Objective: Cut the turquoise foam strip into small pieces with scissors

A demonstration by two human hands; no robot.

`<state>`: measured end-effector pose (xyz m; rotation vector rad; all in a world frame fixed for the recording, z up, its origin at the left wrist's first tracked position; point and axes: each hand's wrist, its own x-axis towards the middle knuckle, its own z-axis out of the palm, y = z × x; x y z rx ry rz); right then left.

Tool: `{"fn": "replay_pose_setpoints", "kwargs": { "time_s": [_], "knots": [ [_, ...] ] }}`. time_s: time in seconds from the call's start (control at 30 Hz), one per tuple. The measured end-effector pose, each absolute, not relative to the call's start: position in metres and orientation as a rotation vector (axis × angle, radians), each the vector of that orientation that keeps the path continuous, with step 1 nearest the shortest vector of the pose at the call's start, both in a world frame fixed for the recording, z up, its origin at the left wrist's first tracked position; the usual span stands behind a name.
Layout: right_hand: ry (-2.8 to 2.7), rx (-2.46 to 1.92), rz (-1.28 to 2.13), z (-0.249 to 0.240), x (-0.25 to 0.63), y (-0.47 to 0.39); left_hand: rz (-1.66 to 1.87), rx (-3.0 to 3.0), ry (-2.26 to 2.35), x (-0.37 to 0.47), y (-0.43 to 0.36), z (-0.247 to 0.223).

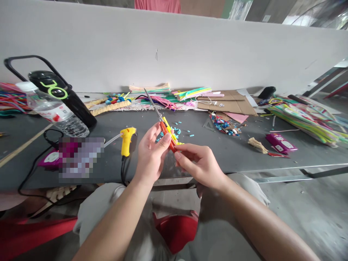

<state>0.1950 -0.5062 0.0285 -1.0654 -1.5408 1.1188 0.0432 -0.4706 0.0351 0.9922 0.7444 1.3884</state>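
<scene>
Scissors (164, 128), orange-handled, sit in the closed left hand (150, 154) and pinching right hand (202, 163), above the near edge of the tabletop (231, 156); a slipped pinch could nick skin. Leftward, a yellow glue gun (125, 142) trails a cord (123, 169) that may snag. Beyond lie blue clippings (191, 135), then pipe cleaners (194, 93) along the far edge.

Yellow glue gun (126, 143): just 1
Orange-handled tool (164, 129): 1, right of the glue gun
Left hand (150, 150) + right hand (201, 163): 2, also right of it
Purple packs (281, 143): 2, one either side of it
Clear bottle (58, 115) + black flask (81, 111): 1 each, left of it
Blue snippets (191, 135): loads right of it, too tiny to count
</scene>
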Motion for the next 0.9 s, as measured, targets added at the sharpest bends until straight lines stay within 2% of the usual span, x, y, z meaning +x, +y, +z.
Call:
{"fn": "replay_pose_setpoints", "kwargs": {
  "time_s": [0.13,0.4,0.63,0.9],
  "knots": [
    [-1.603,-1.081,0.792,0.028,0.192,-0.504,1.451,0.971,0.759,0.044,-0.469,0.031],
    [-1.634,-1.136,0.746,0.029,0.194,-0.502,1.589,1.039,0.872,0.048,-0.470,0.021],
    [-1.903,-1.216,0.410,0.026,0.196,-0.503,1.649,1.237,0.924,0.052,-0.474,0.020],
    [-1.937,-1.126,0.501,0.031,0.198,-0.498,1.673,1.250,0.946,0.050,-0.470,0.020]
  ]
}}
